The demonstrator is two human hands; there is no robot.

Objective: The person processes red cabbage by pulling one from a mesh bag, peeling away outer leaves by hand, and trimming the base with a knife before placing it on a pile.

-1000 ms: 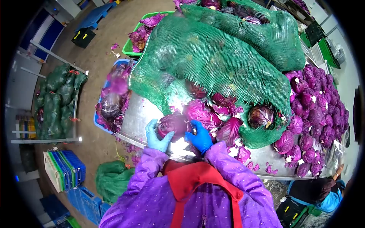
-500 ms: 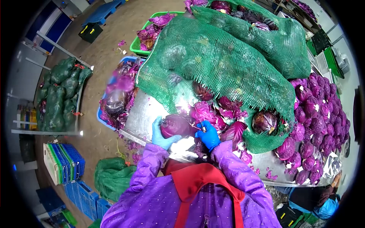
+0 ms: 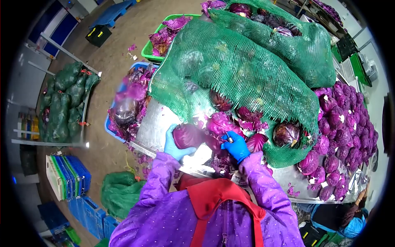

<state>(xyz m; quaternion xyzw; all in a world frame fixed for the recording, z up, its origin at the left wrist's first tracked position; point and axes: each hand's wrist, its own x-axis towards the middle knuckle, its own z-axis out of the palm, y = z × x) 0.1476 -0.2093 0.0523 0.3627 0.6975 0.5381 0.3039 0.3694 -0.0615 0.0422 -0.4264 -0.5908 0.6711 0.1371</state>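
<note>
My left hand (image 3: 173, 147), in a light blue glove, is closed around the left and lower side of a red cabbage (image 3: 186, 136) at the table's near edge. To its right my right hand (image 3: 237, 149), in a darker blue glove, grips a small knife (image 3: 229, 138) whose short blade points up and left. A blurred purple leaf (image 3: 213, 143) spans the space between the cabbage and my right fingers. Loose cabbage leaves (image 3: 222, 122) lie just beyond both hands, and another curled leaf (image 3: 257, 142) is right of my right hand.
Green mesh sacks (image 3: 242, 61) of cabbages cover the table's far side. Trimmed cabbages (image 3: 341, 127) are piled at right. A blue crate (image 3: 108, 124) and a green crate (image 3: 145, 51) hold leaves at left. At lower right a person's blue sleeve (image 3: 354, 226) shows.
My right hand has moved right with the knife, away from the cabbage. A leaf now stretches between them. My left hand and the cabbage have barely shifted.
</note>
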